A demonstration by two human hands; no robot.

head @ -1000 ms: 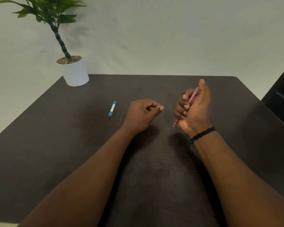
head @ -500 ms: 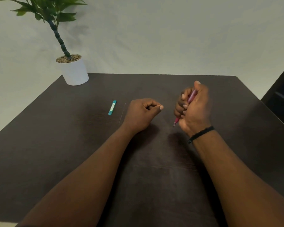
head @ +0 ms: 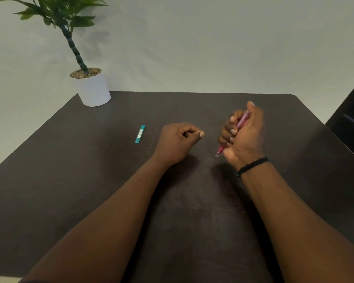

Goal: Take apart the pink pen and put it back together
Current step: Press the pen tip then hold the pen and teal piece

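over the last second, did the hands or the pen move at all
Barely. The right hand keeps its fist around the pink pen, tip down; its thumb has pressed a little lower over the pen's top, so less of the pen shows above the fingers. The left hand stays curled on the table, and whether it holds anything is hidden. The teal piece and the potted plant have not moved.

Looks like a plain office or home desk corner: dark wood-grain table (head: 90, 180) against a bare pale wall (head: 192, 37), potted plant (head: 78, 48) in white pot far left, small teal case (head: 140, 134) lying nearby.
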